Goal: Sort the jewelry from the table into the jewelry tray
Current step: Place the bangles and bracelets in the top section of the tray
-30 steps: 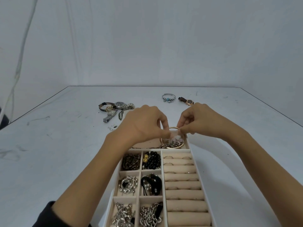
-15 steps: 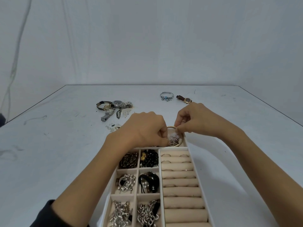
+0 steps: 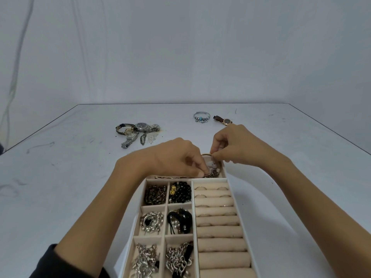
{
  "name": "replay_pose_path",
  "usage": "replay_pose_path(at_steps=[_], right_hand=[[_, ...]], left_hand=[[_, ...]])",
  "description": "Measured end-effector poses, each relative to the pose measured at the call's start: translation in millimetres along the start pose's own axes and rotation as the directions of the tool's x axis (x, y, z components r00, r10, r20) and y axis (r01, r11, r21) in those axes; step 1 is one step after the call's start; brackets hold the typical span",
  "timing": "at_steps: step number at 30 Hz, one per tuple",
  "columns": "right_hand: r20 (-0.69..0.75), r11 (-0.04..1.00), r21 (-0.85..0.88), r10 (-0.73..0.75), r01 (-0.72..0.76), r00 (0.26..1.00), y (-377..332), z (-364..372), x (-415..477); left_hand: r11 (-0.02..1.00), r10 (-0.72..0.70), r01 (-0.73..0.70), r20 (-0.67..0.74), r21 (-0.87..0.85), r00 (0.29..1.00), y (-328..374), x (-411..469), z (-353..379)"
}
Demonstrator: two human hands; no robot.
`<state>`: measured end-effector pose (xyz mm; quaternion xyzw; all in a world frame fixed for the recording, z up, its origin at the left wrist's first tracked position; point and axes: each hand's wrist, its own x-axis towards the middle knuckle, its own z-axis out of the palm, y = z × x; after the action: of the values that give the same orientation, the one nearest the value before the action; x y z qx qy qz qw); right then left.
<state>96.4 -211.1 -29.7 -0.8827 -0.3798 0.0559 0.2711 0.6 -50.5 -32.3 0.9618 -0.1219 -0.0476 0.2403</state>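
- A heap of watches (image 3: 136,130) lies far left on the worktop (image 3: 60,177), well apart from the tray and not yet sorted.
- The left hand (image 3: 176,157) reaches over the far end of the tray (image 3: 241,223). Its grip is closed tight, and the fingertips appear to pinch the near-left side of the bangle (image 3: 206,154), down among the chains (image 3: 213,173) in that far compartment.
- The bangle stands tilted in that compartment with its upper rim above the wall, so it is partly in but not settled.
- The right hand (image 3: 234,145) also has a small closed grip, thumb and forefinger pinching the bangle's upper rim.
- Further right, a charm bracelet (image 3: 201,117) and a brown-strapped watch (image 3: 223,120) wait near the worktop's far edge.
- Risk: the bangle may snag the chains under it, so withdrawing fingers could drag a chain out. Let go while tilted, it may tip over the wall onto the worktop. The crowded compartment makes both likelier.
- A second ago both hands held the bangle upright above the compartment. Now its lower edge is down among the chains, and the left fingertips have dipped with it. The right pinch looks unchanged, and the loose pieces lie unmoved.
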Motion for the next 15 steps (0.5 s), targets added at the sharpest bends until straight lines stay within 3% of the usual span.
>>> replay_pose_path(at_steps=[15], right_hand=[[-0.051,0.997,0.077,-0.011,0.015,0.999,-1.8,-2.7,-1.4]], left_hand=[[0.999,0.02,-0.019,0.013,-0.029,1.0,6.8,-1.1,0.2]])
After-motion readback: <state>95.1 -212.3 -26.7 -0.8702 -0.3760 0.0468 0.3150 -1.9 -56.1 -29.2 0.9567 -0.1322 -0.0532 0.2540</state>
